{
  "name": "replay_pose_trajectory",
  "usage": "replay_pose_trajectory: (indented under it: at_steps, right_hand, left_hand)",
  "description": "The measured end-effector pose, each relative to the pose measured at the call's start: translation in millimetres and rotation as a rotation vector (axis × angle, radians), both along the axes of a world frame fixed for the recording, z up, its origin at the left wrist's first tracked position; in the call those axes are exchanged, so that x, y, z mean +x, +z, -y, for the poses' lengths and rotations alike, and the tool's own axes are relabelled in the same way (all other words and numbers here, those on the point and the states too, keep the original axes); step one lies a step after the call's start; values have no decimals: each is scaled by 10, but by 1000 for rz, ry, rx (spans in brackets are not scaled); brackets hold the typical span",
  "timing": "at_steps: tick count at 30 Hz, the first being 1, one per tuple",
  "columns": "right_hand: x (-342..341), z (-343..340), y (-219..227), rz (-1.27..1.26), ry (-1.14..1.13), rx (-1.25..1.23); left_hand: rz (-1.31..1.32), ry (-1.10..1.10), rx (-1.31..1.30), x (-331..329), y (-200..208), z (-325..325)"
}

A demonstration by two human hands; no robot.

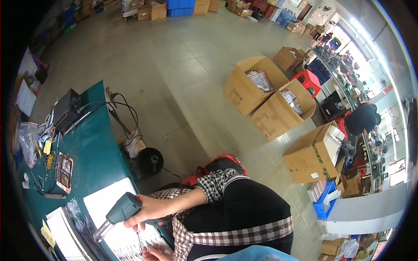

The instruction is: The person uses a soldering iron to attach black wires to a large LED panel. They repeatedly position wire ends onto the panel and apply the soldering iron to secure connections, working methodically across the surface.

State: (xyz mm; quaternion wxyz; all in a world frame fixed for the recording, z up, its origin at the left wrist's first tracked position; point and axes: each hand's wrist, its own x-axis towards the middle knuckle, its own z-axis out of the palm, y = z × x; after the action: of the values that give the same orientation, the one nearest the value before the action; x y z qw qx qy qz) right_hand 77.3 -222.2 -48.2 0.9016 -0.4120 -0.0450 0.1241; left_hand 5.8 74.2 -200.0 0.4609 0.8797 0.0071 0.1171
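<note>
My right hand (146, 213) grips the handle of a dark green heat gun (122, 209). Its metal nozzle (101, 231) points down and left at a white sheet (106, 202) on the green workbench (93, 152). Bundles of thin dark wires (87, 226) lie on the sheet under the nozzle. My left hand (150, 253) is at the bottom edge, just below the gun, pinching a thin wire piece (139, 239) that stands up between its fingers. A checked sleeve covers my right forearm, and a black apron covers my lap.
A black power unit (66, 109) with cables, a small tray (65, 172) and clear bags lie further along the bench. A black cable reel (150, 161) sits on the floor beside it. Open cardboard boxes (270, 98) and a red stool (310, 80) stand to the right. A person (361, 118) works at a far bench.
</note>
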Motion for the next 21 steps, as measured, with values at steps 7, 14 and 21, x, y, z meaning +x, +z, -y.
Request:
replay_pose_trajectory:
  at_steps: [7,14,21]
  right_hand:
    - [1,130,213,-193,33,-155]
    - [17,220,-72,43,261,18]
    - [91,237,-59,106,275,-189]
  left_hand:
    - [-194,414,-274,-275,1261,1176]
    - [-205,192,-136,-312,1523,916]
    - [-71,322,-107,-469,1510,1102]
